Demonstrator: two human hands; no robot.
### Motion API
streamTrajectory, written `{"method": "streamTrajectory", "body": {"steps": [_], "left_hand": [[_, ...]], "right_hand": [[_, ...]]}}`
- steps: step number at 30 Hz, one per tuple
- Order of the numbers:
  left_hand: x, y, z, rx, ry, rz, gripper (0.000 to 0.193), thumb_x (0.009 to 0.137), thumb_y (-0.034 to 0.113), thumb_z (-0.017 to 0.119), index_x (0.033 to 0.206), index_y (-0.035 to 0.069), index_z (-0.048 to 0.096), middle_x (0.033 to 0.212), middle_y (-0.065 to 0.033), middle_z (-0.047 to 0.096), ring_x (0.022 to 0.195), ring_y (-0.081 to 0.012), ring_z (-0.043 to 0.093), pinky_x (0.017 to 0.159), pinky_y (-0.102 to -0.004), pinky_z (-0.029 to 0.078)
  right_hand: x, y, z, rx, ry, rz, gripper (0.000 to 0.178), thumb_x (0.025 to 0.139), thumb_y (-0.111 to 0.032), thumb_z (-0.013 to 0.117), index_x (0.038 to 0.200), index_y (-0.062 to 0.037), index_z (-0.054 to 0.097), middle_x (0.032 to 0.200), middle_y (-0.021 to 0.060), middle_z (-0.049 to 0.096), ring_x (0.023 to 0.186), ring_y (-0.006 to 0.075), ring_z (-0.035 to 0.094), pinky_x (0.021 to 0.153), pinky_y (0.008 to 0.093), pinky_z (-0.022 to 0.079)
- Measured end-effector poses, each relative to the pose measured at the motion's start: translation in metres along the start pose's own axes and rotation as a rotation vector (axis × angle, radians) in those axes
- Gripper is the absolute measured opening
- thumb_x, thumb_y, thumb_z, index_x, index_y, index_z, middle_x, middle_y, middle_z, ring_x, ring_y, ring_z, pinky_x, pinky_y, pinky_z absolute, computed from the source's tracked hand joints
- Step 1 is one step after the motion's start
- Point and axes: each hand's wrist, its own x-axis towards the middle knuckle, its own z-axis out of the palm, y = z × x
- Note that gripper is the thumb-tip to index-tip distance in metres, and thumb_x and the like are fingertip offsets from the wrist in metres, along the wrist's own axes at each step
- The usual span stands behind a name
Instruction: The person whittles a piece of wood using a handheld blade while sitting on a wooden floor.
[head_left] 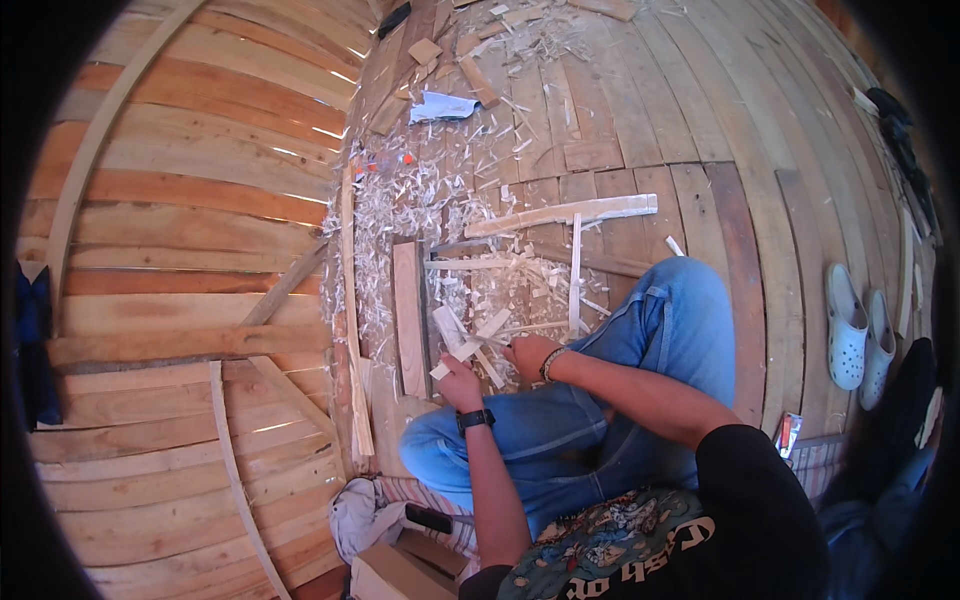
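Note:
My left hand (460,384), with a dark watch at the wrist, is closed around a short pale wood piece (486,334) that slants up and to the right. My right hand (530,356), with a bracelet at the wrist, is closed just to its right. From that fist a thin greyish blade, seemingly a knife (489,341), reaches across to the wood piece; its handle is hidden in my fingers. Both hands are low in front of my crossed legs. Under them, pale wood strips (493,370) and shavings lie on the floor.
A thick wooden block (409,318) lies left of my hands. Beyond are a long pale board (562,213) and an upright-lying thin strip (575,275). Shavings (400,215) cover the floor along the plank wall (190,210). Light clogs (846,325) are at right; a phone (428,517) and cardboard box (400,572) lie behind.

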Motion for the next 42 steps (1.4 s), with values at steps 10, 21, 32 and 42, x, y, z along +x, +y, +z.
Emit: {"method": "streamTrajectory", "body": {"steps": [10,21,32,42], "left_hand": [[0.005,-0.003,0.002,-0.041,-0.007,0.012,0.054,0.094,0.039,0.038,0.064,-0.002,0.057,0.055,-0.0116,0.057,0.054,-0.0284,0.057,0.054,-0.0415,0.042],[0.003,-0.006,0.004,-0.047,-0.002,-0.001,0.053,0.094,0.037,0.039,0.064,-0.003,0.056,0.054,-0.0108,0.056,0.052,-0.0259,0.055,0.051,-0.0392,0.041],[0.0,0.007,0.001,-0.067,-0.042,-0.038,0.052,0.094,0.039,0.039,0.066,-0.001,0.055,0.055,-0.0076,0.054,0.051,-0.0194,0.052,0.049,-0.0356,0.039],[-0.003,0.005,0.0,-0.012,0.011,0.017,0.057,0.093,0.042,0.037,0.064,-0.001,0.061,0.055,-0.0131,0.059,0.054,-0.0301,0.06,0.053,-0.0423,0.044]], "right_hand": [[0.002,0.005,-0.001,0.004,0.038,0.038,0.042,0.092,-0.035,0.041,0.091,-0.0001,0.064,0.087,0.0219,0.064,0.085,0.0362,0.062,0.077,0.0444,0.049],[0.011,0.013,0.006,0.014,0.066,0.047,0.045,0.091,-0.038,0.043,0.089,0.0024,0.063,0.083,0.0233,0.064,0.083,0.0369,0.063,0.075,0.0445,0.049],[0.006,0.002,0.005,0.027,0.021,0.003,0.042,0.092,-0.034,0.041,0.093,0.0031,0.061,0.089,0.025,0.063,0.085,0.0387,0.062,0.077,0.046,0.048],[0.01,0.012,-0.004,-0.079,0.063,0.093,0.038,0.09,-0.035,0.045,0.092,-0.0015,0.064,0.087,0.0186,0.066,0.082,0.0334,0.065,0.071,0.0428,0.052]]}}
